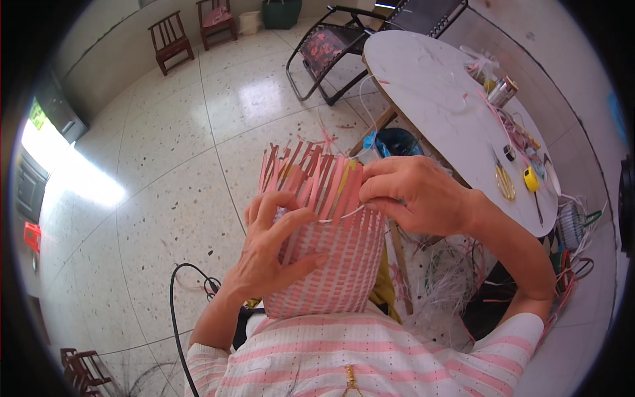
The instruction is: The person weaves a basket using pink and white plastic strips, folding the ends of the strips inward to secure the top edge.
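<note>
A half-woven basket (331, 264) in pink and white plastic strips rests upright against my front. Its loose upright strips (311, 169), pink, brownish and a few yellow-green, stick up past the woven part. My left hand (274, 241) holds the basket's left side, thumb low on the weave and index fingertip by the thin white strip (338, 217). That strip runs across the uprights toward my right hand (407, 195), whose thumb and forefinger pinch it at the basket's upper right. The left hand's other fingertips are partly hidden among the uprights.
To the right, a white table (430, 73) carries yellow-handled scissors (505, 182), a yellow tape measure (530, 178) and a metal can (503, 91). Under its edge stands a bin (397, 142). Tangled clear strips (446, 278) lie below; a folding chair (331, 49) stands beyond.
</note>
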The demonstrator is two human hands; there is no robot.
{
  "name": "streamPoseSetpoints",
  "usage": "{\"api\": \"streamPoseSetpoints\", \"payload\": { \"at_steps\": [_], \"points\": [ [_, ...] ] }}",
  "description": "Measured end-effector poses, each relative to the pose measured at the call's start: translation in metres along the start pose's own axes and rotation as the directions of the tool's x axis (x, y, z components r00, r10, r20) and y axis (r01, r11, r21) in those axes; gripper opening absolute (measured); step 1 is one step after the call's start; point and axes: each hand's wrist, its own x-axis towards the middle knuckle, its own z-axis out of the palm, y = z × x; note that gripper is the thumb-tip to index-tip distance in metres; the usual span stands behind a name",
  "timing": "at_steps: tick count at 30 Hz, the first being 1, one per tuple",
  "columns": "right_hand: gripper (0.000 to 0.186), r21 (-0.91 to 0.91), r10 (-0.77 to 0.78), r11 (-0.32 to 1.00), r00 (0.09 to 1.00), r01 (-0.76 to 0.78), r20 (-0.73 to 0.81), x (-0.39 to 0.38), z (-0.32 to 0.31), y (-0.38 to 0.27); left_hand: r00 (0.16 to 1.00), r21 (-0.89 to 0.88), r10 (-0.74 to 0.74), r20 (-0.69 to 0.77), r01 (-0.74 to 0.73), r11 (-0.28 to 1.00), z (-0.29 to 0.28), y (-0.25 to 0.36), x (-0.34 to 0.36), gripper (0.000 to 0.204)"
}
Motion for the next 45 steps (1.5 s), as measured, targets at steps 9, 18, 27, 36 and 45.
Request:
{"api": "streamPoseSetpoints", "payload": {
  "at_steps": [9, 18, 27, 36, 45],
  "points": [
    [0.007, -0.387, 0.179, 0.909, 0.984, -0.154, 0.028, -0.001, -0.006, -0.042, 1.000, -0.035, -0.003, 0.014, 0.004, 0.999, 0.000, -0.002, -0.002, 0.057],
    [0.016, 0.562, 0.491, 0.474, 0.733, -0.678, 0.470, -0.032, 0.001, 0.003, 0.999, -0.016, -0.053, 0.015, 0.053, 0.998, 0.001, -0.002, 0.000, 0.056],
    [0.006, 0.240, 0.206, 0.952, 0.978, -0.192, -0.035, -0.037, 0.009, -0.005, 0.999, 0.039, -0.006, 0.036, 0.005, 0.999, 0.002, -0.004, 0.001, 0.057],
    [0.008, -0.054, 0.016, 0.998, 1.000, -0.017, -0.020, -0.019, 0.003, 0.003, 1.000, 0.061, 0.017, 0.011, -0.017, 0.998, 0.005, -0.008, -0.001, 0.058],
    [0.010, -0.533, 0.178, 0.837, 0.982, -0.120, 0.059, -0.011, -0.009, -0.032, 1.000, 0.045, 0.027, -0.006, -0.026, 0.999, 0.004, -0.012, -0.003, 0.058]
  ]
}}
